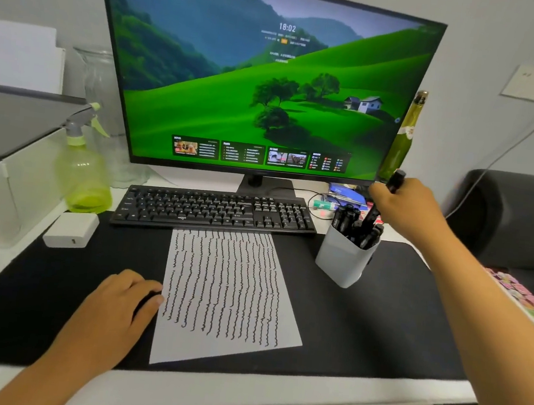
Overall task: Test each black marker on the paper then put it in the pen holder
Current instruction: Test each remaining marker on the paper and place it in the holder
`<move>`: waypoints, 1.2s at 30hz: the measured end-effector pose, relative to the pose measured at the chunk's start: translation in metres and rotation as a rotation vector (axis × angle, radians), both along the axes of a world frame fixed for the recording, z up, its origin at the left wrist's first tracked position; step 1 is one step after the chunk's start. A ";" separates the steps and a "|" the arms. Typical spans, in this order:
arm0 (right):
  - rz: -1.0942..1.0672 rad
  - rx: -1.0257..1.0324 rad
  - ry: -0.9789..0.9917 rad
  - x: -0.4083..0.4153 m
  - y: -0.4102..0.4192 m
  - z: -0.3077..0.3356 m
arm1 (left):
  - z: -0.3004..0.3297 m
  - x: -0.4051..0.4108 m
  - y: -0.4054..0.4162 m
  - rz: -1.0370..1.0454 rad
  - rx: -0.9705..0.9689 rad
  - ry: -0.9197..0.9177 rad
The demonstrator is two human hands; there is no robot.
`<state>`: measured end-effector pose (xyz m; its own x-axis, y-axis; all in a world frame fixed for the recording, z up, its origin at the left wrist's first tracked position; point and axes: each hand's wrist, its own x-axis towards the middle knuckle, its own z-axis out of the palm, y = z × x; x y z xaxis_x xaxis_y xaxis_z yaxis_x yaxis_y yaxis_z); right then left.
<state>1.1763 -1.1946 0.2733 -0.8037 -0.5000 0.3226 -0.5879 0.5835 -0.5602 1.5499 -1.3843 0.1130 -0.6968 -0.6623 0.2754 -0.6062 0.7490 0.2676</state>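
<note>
Head view: right hand (403, 209) fist-gripped around black marker (395, 181), tilted, lower end above white pen holder (343, 262) of markers. Left hand (115, 305), fingers loosely bent, resting at scribbled paper (227, 293) edge; contents indeterminate.

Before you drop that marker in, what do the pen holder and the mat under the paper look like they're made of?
Pen holder: probably matte white plastic, with smooth, even walls, rounded corners and no shine. Desk mat: likely black fabric or felt-like, with a flat non-reflective surface and soft edge; the weave is too fine to confirm.
</note>
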 end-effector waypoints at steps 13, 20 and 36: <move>-0.011 0.100 0.134 -0.005 -0.004 -0.021 | -0.004 0.000 -0.002 -0.007 0.013 0.027; 0.049 0.192 0.223 -0.002 -0.003 -0.028 | -0.006 0.001 -0.003 0.000 0.010 0.039; 0.320 0.526 0.208 -0.013 0.006 0.001 | -0.008 0.001 -0.004 0.019 0.022 0.028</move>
